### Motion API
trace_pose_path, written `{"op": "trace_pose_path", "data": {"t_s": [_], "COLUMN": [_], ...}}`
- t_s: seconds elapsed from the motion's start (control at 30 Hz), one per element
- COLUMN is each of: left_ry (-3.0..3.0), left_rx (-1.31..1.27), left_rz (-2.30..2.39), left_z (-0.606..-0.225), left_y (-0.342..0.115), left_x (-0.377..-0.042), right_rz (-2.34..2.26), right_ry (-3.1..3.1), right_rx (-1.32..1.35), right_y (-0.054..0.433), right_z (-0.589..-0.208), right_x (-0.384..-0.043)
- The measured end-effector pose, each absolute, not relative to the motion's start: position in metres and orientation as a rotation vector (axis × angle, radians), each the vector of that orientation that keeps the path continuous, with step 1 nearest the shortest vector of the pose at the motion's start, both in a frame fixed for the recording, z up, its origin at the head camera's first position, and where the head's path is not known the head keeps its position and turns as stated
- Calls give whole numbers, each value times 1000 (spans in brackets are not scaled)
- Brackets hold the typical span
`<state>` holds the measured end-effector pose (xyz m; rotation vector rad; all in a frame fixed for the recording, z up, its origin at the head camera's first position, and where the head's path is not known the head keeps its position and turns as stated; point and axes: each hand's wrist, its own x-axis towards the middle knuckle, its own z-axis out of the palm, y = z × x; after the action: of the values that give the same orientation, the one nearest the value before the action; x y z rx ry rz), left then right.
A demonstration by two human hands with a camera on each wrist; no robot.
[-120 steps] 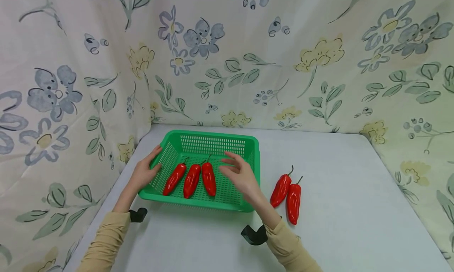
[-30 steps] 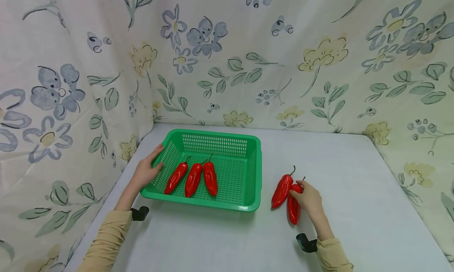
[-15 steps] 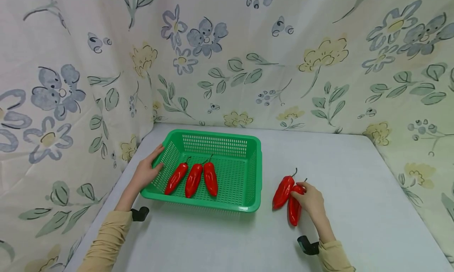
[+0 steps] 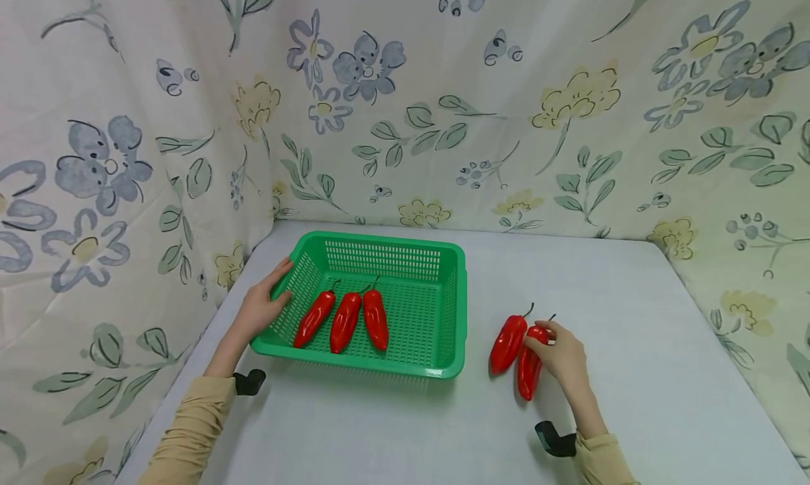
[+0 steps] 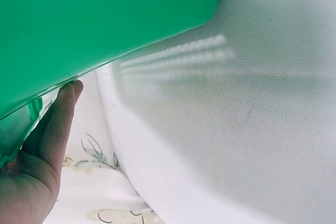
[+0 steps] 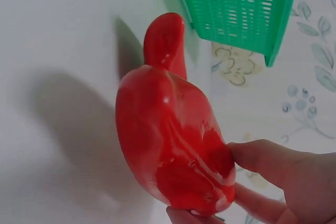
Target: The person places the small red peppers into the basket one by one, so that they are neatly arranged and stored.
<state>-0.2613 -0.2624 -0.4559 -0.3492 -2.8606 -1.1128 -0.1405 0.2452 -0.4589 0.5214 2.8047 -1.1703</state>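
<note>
My right hand (image 4: 565, 355) pinches a glossy red chili pepper (image 4: 528, 376) near its stem end. In the right wrist view this pepper (image 6: 173, 140) fills the middle, its upper part between thumb and fingers, with a shadow on the table beside it. A second red chili pepper (image 4: 508, 344) lies close on its left. My left hand (image 4: 257, 308) holds the left rim of a green plastic basket (image 4: 373, 365), thumb toward the inside. Several slots pierce its walls. Three red chili peppers (image 4: 344, 322) lie side by side in its left half.
The basket stands on a white table (image 4: 354, 429), left of the two outer peppers. A floral curtain (image 4: 405, 169) hangs behind the table and down its left side. Each wrist wears a black camera mount (image 4: 557, 439).
My right hand has gone from over the basket to the right-hand outer pepper and taken hold of it. Lately both outer peppers have shifted slightly right. My left hand stays put.
</note>
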Motion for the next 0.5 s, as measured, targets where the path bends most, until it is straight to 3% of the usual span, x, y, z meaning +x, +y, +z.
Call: {"op": "trace_pose_path", "data": {"t_s": [0.5], "left_ry": [-2846], "left_rx": [-359], "left_rz": [-1118], "left_z": [-455], "left_y": [-262], "left_x": [-261], "right_rz": [-1289], "right_ry": [2848], "right_rx": [521], "right_y": [240], "right_z": [-434], "right_x": [-134]}}
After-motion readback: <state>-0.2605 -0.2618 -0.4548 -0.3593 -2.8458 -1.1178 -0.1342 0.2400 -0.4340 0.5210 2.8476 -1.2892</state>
